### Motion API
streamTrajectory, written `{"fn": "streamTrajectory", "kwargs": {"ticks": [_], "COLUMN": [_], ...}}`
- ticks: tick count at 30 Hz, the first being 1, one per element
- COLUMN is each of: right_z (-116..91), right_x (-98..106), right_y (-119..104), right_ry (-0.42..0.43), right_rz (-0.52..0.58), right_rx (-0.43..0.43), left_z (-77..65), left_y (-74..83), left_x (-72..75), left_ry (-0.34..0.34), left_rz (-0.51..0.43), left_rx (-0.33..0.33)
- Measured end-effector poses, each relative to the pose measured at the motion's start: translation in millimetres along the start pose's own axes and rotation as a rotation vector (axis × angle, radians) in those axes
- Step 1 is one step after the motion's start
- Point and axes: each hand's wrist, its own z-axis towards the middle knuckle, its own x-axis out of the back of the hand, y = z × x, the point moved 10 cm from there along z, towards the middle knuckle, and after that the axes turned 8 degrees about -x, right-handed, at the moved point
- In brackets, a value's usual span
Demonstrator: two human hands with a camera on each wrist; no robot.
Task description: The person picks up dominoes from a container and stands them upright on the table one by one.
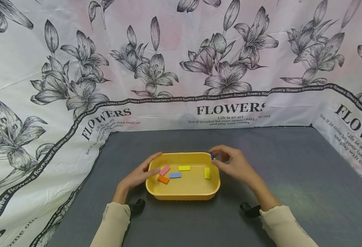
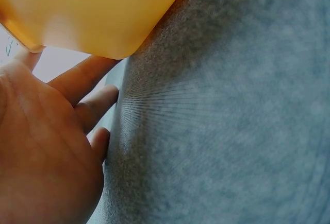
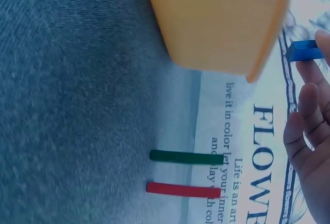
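A yellow plastic basin (image 1: 184, 197) sits on the dark table with several small flat blocks inside. They include a pink block (image 1: 164, 171), an orange block (image 1: 163, 179), a light blue block (image 1: 175, 175) and two yellow blocks (image 1: 184, 168). My left hand (image 1: 139, 175) holds the basin's left side, thumb over the rim and fingers along the outer wall. At the back right corner, my right hand (image 1: 234, 165) pinches a dark blue block (image 3: 305, 51) between thumb and index finger, at rim height. The other right fingers bend loosely below it in the right wrist view.
In the right wrist view, a green block (image 3: 186, 157) and a red block (image 3: 183, 190) stand on end on the table near the basin; I cannot make them out in the head view. Flower-printed cloth (image 1: 168, 113) hangs behind and left of the grey tabletop (image 1: 307, 192).
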Motion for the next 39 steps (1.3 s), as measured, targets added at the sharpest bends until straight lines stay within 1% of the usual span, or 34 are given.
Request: {"fn": "streamTrajectory", "kwargs": {"ticks": [3, 7, 12, 15, 21, 26, 30, 34, 39], "right_z": [-2, -6, -11, -14, -17, -19, -20, -22, -25], "right_x": [9, 21, 34, 41, 56, 71, 83, 89, 87], "right_y": [7, 13, 23, 28, 36, 44, 54, 65, 76], "right_ry": [0.019, 0.045, 0.075, 0.096, 0.117, 0.141, 0.160, 0.157, 0.115], "right_rz": [0.041, 0.066, 0.039, 0.012, 0.008, 0.005, -0.008, -0.012, -0.010], "right_rx": [-0.030, -0.054, -0.086, -0.092, -0.099, -0.105, -0.136, -0.172, -0.201], "left_z": [0.2, 0.1, 0.0, -0.2, -1.3, -0.1, -0.3, -1.0, -1.9], "left_y": [-0.3, -0.3, -0.3, -0.5, 0.1, 2.4, 5.4, 5.6, 4.6], "left_x": [-0.4, -0.2, -0.1, -0.4, -0.4, -0.9, 0.3, 1.2, 0.1], "left_ry": [-0.002, 0.001, 0.001, -0.002, 0.002, -0.006, -0.009, -0.008, -0.008], "left_rz": [-0.002, -0.003, 0.000, 0.003, 0.002, -0.002, 0.003, 0.015, 0.025], "left_rx": [0.002, 0.005, 0.000, -0.007, 0.001, -0.024, -0.049, -0.050, -0.037]}}
